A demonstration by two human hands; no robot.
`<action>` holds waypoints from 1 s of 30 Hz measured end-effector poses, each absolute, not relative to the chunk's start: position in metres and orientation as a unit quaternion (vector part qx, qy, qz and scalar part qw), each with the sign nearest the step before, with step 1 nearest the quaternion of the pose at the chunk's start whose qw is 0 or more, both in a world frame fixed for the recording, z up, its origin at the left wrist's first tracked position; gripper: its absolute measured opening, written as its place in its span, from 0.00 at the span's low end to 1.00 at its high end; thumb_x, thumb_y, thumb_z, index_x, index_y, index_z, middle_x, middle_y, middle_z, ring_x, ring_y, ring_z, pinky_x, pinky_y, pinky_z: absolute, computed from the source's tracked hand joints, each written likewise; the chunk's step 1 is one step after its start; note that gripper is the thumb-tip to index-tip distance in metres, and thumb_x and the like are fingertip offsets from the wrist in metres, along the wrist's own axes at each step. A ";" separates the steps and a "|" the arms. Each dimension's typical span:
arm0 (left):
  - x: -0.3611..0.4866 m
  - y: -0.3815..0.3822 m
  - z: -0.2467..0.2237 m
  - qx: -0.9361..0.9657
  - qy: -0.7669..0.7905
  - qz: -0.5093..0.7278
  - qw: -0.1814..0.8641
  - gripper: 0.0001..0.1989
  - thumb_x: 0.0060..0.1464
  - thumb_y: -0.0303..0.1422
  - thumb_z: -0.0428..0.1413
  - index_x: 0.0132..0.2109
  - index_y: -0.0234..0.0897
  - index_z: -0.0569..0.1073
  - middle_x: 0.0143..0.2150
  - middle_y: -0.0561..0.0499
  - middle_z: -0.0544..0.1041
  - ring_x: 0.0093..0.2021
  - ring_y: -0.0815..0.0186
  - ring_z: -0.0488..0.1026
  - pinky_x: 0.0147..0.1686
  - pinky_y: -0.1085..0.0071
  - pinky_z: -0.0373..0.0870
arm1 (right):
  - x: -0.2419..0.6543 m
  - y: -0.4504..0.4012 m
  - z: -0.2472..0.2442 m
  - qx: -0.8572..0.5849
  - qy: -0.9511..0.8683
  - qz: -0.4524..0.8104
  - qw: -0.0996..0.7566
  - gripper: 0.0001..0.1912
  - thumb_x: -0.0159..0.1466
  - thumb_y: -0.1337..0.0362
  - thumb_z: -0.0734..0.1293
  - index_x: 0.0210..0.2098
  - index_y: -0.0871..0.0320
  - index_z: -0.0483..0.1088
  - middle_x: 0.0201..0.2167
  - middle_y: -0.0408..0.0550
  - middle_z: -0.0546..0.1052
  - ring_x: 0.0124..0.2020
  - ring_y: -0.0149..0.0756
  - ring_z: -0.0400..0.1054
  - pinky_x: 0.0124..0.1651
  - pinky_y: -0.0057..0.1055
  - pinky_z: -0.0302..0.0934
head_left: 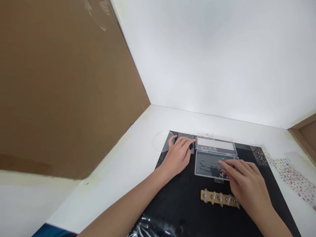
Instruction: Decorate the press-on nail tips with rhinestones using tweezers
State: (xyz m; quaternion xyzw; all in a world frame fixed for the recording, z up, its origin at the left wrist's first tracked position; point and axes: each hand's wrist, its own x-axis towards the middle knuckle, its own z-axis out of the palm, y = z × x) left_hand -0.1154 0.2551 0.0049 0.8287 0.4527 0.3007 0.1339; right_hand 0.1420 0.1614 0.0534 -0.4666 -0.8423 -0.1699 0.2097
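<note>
My right hand lies open over the clear plastic case, light and brittle, best taken by its rim; my left hand rests flat, gripping nothing.

From where I stand, the right fingers cover part of a clear plastic case, and what lies inside it is too small to make out. Under the left fingers, a clear sheet is mostly hidden. Well right of the fingers, tiny designs on a printed sheet blur together. Far below the fingers, crumpled plastic runs off the picture's bottom edge.
</note>
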 end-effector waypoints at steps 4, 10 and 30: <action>-0.116 0.256 0.004 0.832 0.451 0.294 0.130 0.22 0.68 0.21 0.45 0.61 0.40 0.73 0.55 0.47 0.83 0.60 0.56 0.76 0.70 0.46 0.55 | 0.140 0.172 0.053 -0.459 -0.850 -0.159 0.203 0.18 0.71 0.78 0.61 0.51 0.56 0.78 0.41 0.47 0.84 0.40 0.35 0.76 0.48 0.36 0.60; -0.115 0.255 0.003 0.831 0.445 0.307 0.129 0.21 0.69 0.21 0.44 0.61 0.40 0.73 0.55 0.46 0.83 0.59 0.56 0.77 0.70 0.45 0.55 | 0.139 0.171 0.049 -0.459 -0.852 -0.157 0.197 0.19 0.70 0.77 0.62 0.51 0.55 0.78 0.42 0.47 0.85 0.41 0.36 0.76 0.48 0.37 0.60; -0.113 0.255 0.003 0.831 0.448 0.306 0.121 0.21 0.68 0.21 0.46 0.59 0.40 0.76 0.54 0.46 0.84 0.59 0.55 0.77 0.70 0.44 0.56 | 0.134 0.172 0.051 -0.462 -0.847 -0.168 0.204 0.18 0.68 0.78 0.63 0.48 0.56 0.79 0.41 0.46 0.85 0.39 0.36 0.76 0.47 0.37 0.61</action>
